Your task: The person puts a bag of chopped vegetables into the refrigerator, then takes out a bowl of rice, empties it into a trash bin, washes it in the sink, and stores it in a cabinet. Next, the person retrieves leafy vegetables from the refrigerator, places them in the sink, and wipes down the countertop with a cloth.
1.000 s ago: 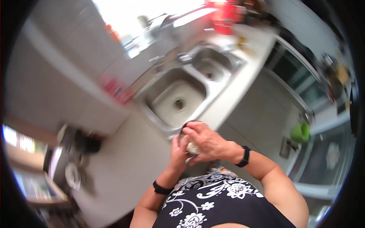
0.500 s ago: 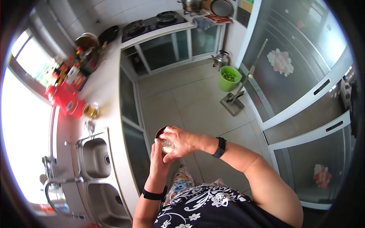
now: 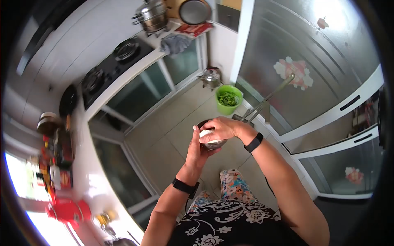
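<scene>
A small dark bowl [image 3: 216, 145] with a metallic-looking side is held in front of my body, above the floor. White food [image 3: 205, 133] shows in it, partly covered by my fingers; its kind is unclear. My left hand [image 3: 196, 148] wraps the bowl from the left and below, its thumb side up along the rim. From the right, my right hand [image 3: 223, 128] reaches over the top, fingers curled down inside the rim and pressed around the white food. Its fingertips are partly hidden.
A green bin [image 3: 226, 107] with green leaves stands on the floor ahead, beside a kettle [image 3: 211, 78] and a long-handled dustpan [image 3: 266, 110]. Counter [image 3: 92, 164] and gas hob [image 3: 111, 65] run along the left. A red thermos [image 3: 72, 211] stands lower left. Sliding glass doors [image 3: 303, 110] line the right.
My view has turned right, and the sinks have mostly left it. Both hands and the bowl sit higher and farther right in view. My right fingers have shifted further into the bowl.
</scene>
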Tool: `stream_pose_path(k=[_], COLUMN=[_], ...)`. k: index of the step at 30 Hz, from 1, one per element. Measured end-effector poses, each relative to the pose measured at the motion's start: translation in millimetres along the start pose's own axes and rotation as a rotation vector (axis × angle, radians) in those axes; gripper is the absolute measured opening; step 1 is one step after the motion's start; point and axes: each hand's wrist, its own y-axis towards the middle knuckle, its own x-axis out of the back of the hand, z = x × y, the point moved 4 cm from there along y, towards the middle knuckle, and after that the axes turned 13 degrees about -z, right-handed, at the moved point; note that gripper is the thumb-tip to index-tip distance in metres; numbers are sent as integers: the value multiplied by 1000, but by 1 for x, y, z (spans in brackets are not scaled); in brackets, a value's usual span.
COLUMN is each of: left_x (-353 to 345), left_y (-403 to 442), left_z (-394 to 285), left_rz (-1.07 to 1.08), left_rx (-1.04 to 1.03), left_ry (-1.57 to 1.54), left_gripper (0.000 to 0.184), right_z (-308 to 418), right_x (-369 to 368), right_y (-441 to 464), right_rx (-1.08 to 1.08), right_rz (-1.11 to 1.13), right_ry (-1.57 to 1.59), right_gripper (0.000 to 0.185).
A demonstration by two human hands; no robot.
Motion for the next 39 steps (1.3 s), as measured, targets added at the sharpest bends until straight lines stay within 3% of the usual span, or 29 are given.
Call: stream_pose_path(k=[9,16,17,18,20,21,26,29,34,36,38,39], left_x=[-72,-99,-105,-107,-102,-105,-100,-83,-38,-20,-10,-7], left_y=[267,412,431,455,498,519,601,647,705,722,732,737], left_z=[-41,-32,-29,-21,-1,10,59,84,104,109,110,112], left_rz=[-25,-126,-179,-169,-164,-145,-201,-226,-278,-338,-324,-298], left_rx=[147,354,386,407,418,433,419,408,490,494,497,526], left_ry=[205,346,409,425,535,552,714,797,705,679,697,642], left_gripper=[73,76,75,75,68,68,65,53,55,54,54,55], right_z=[-211,-313,-336,-370,-426,-455,-555,-609,-667,-690,-720,-748], right_x=[109,165,166,161,137,131,99,70,41,27,7,-17], right_y=[162,220,226,232,234,237,236,233,243,249,253,255], right_rx=[-377,-691,-403,-423,-866,-925,-1012,-1036,-762,-865,-1078,-1204], right_rz=[-51,-53,-126,-140,-60,-67,-297,-373,-805,-893,-1006,-1033], right_ry=[278,558,447,459,1034,1081,1408,1606,1986,1911,1590,1274], right_gripper=[70,78,74,74,68,60,53,63,53,59,66,73])
